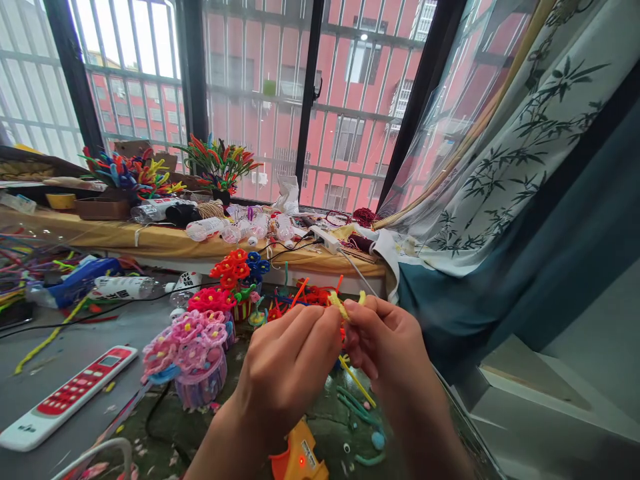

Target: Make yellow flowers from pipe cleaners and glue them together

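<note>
My left hand point(295, 357) and my right hand point(393, 340) meet above the table, their fingertips almost touching. Between them is a yellow fuzzy stem point(338, 305), pinched by both hands. One short end of yellow shows above the right fingers, and a longer yellow length point(357, 382) slants down below the hands. Under my left wrist lies a yellow and orange tool point(301, 457) with a small red light. The fingertips partly cover where the yellow piece is bent.
Pink fuzzy flowers point(193, 340) in a striped pot stand left of my hands, with red and blue ones behind. A red and white remote point(70, 397) lies left. Teal stems point(356, 407) lie below. Bottles point(207, 228) line the windowsill.
</note>
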The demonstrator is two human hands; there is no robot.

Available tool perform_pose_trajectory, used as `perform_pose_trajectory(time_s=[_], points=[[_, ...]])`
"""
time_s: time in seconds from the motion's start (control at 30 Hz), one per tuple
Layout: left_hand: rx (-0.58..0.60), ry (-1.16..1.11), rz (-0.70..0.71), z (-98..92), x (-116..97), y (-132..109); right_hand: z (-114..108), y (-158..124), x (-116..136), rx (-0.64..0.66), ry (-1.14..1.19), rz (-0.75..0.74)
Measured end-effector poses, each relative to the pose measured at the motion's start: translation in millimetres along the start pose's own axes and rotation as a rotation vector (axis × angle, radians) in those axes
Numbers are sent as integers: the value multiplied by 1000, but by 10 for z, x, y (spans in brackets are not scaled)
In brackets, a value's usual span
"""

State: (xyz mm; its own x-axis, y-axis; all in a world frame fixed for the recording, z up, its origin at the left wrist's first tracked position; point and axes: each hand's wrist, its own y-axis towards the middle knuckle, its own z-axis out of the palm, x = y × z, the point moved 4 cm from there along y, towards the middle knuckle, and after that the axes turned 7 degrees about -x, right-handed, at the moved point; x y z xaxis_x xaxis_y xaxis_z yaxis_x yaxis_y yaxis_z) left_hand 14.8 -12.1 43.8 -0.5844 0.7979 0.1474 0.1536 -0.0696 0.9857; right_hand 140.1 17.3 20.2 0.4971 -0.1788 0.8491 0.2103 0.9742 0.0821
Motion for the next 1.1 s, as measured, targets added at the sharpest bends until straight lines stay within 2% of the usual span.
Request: perform_pose_trajectory(time_s=[0.27, 0.4, 0.57, 0.7, 0.8, 0.87, 0.97, 1.03, 1.1], points=[[33, 15, -41, -16, 28, -14, -3, -18, 4, -13, -11, -4], [63, 34, 40, -40, 45, -14, -7, -2, -18, -3, 15, 43], [137, 68, 216, -61, 23, 45, -7, 23, -82, -17, 46, 77], [139, 106, 240, -60, 30, 44, -5, 16, -71, 24, -35, 32], [104, 120, 201, -44, 64, 25, -39, -5, 65, -5, -269, -185], [77, 132, 167, -34, 96, 19, -54, -33, 197, -39, -482, -441], [93, 143, 139, -13, 133, 16, -9, -101, 330, 11, -805, -877], [107, 135, 130, -9, 145, 10, 32, -157, 357, 59, -956, -1157], [115, 126, 114, -12, 155, -1, 58, -200, 358, 83, -1038, -1353]])
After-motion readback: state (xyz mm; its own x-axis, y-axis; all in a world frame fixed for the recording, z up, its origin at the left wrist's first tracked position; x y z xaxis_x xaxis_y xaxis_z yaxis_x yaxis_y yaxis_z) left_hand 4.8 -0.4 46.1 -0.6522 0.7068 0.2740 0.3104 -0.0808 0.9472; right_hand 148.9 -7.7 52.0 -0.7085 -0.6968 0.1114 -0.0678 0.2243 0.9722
